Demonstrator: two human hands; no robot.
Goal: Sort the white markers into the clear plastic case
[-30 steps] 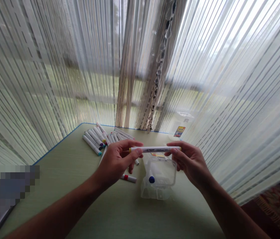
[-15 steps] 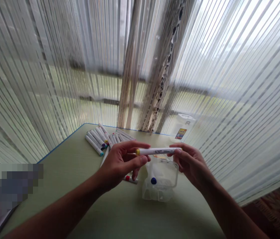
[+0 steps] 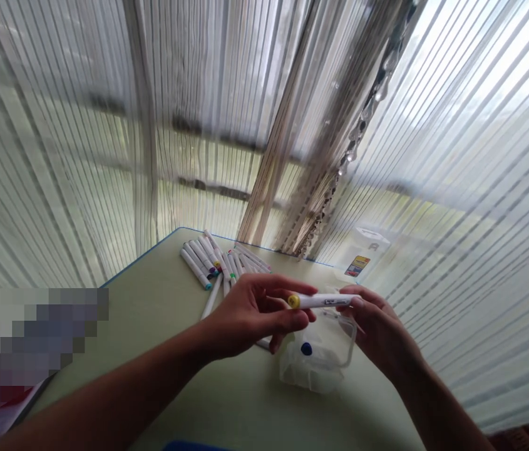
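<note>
A white marker (image 3: pixel 332 301) with a yellow end is held level above the table, its yellow end turned partly towards me. My right hand (image 3: pixel 379 322) pinches its other end between thumb and fingers. Around the yellow end, my left hand (image 3: pixel 257 313) has its thumb and forefinger apart, with a gap below the marker; whether its rear fingers touch it is hard to tell. Below the hands stands a clear plastic case (image 3: pixel 311 379), its upper part partly hidden by my right hand. A dark blue marker end (image 3: pixel 307 349) shows in the case.
Several white markers (image 3: pixel 201 257) with coloured ends lie piled at the back left of the pale green table (image 3: pixel 151 313). A clear container with a label (image 3: pixel 358 265) stands at the back right. String curtains (image 3: pixel 208 138) hang behind the table.
The view has swung left, so everything sits further right. The marker's yellow end has turned more towards me. My right hand still pinches the other end.
</note>
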